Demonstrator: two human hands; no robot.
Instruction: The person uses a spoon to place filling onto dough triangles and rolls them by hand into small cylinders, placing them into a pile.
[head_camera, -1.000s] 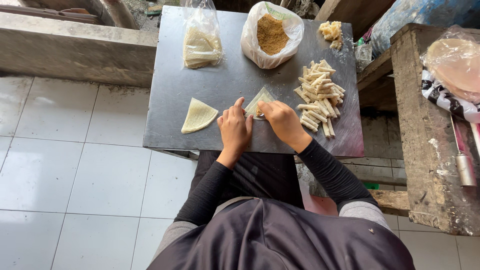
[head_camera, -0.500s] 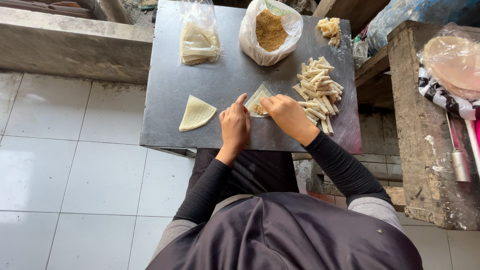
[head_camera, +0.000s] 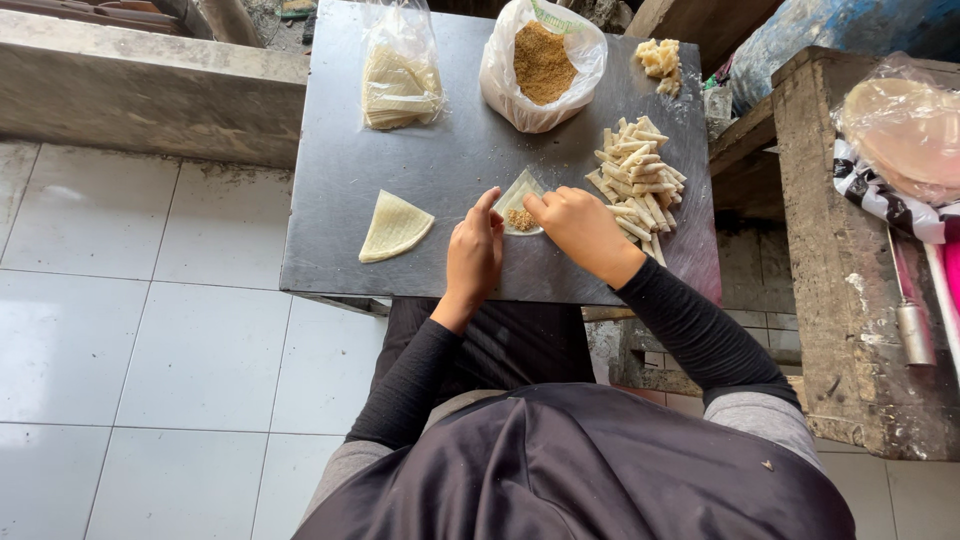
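Both hands are working on 1 small triangular wrapper (head_camera: 520, 200) sitting near the middle of the dark desk (head_camera: 330, 230), with a little heap of brown filling (head_camera: 519, 218) on it. The wrapper is lying with its point aimed toward the top of the frame and its wide edge toward the person, so its long axis is running roughly up-down. It's sitting right between the 2 hands: the left hand (head_camera: 474, 252) is coming at it from the lower left, fingers stretched and only the tips touching the left edge, not gripping anything. The right hand (head_camera: 572, 222) is curled over the right edge with fingertips pressing on it, looks a bit nearer and more on top of it.

To the left a second folded wrapper (head_camera: 394, 226) is lying well apart. Just right of the right hand is a pile of finished rolls (head_camera: 638, 180). Bag of filling (head_camera: 541, 62) and bag of wrappers (head_camera: 398, 82) are sitting at the top.

Compared to 0.5 s back, hands are hardly shifting, both staying on the same wrapper.
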